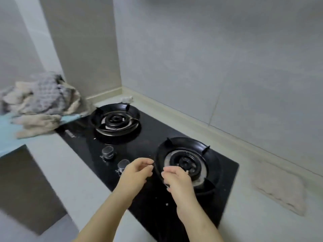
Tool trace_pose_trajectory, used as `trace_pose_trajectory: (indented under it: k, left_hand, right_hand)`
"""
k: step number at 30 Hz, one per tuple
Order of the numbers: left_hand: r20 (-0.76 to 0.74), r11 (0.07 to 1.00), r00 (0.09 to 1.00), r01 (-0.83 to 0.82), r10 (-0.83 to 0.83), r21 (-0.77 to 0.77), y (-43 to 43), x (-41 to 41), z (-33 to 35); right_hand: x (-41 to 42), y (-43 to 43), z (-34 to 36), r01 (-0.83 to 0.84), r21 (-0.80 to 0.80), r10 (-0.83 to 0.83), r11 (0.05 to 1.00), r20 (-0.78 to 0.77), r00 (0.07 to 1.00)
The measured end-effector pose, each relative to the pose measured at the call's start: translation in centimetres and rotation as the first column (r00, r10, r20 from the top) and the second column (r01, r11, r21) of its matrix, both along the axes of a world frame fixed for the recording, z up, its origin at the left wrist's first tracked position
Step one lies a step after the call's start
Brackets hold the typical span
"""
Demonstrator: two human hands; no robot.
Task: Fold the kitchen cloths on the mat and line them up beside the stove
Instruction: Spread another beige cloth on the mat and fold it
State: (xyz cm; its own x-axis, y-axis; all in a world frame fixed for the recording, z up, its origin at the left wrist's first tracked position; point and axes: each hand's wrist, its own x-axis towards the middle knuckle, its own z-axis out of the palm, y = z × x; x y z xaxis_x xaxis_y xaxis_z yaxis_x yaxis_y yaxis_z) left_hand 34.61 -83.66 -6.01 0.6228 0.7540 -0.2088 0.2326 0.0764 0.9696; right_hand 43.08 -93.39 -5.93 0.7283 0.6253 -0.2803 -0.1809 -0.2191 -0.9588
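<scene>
Two bare hands hover close together above the front edge of a black glass stove (145,135). The left hand (138,172) and the right hand (177,180) both have curled fingers with the tips drawn in. Blur makes it impossible to tell whether either one pinches anything.

One beige cloth (281,189) lies flat and folded on the pale counter (253,224), just right of the stove and apart from its edge. On the far left, a loose pile of cloths (42,100) sits on a light blue mat (8,135). Grey checked and beige ones are tangled together, so their number cannot be counted. The pile's right edge reaches the stove's far left corner.

The stove has two burners, the near burner (187,163) beside the right hand and the far burner (115,119) by the pile. Two round knobs (107,152) sit along its front. One small white scrap (127,99) lies in the corner behind it. Bare counter runs in front of the folded cloth and along the grey wall (209,58).
</scene>
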Motion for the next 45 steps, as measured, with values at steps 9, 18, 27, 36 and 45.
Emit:
trace_pose_trajectory:
  k: [9, 18, 27, 36, 45]
  left_hand:
    - [-0.040, 0.904, 0.906, -0.424, 0.422, -0.056, 11.8, -24.3, -2.0]
    - [-0.075, 0.848, 0.849, -0.527, 0.524, -0.047, 22.7, -41.0, -2.6]
    - [-0.079, 0.839, 0.845, -0.535, 0.529, -0.102, 33.0, -45.3, -3.1]
    - [-0.099, 0.921, 0.922, -0.382, 0.374, -0.074, 49.0, -42.2, -2.4]
    - [-0.142, 0.986, 0.977, -0.164, 0.158, -0.033, 61.2, -37.4, -3.8]
  right_hand:
    - [-21.0, 16.2, -2.2, -0.390, -0.048, 0.388, 0.920, -0.046, 0.921]
    - [-37.6, 28.8, -3.1, -0.480, -0.081, 0.471, 0.874, -0.104, 0.876]
    - [-40.8, 39.5, -2.9, -0.416, -0.092, 0.408, 0.905, -0.094, 0.908]
    - [-38.4, 55.1, -3.5, -0.240, -0.023, 0.237, 0.971, -0.089, 0.967]
    - [-34.3, 62.6, -4.6, 0.159, -0.003, -0.141, 0.987, 0.451, 0.882]
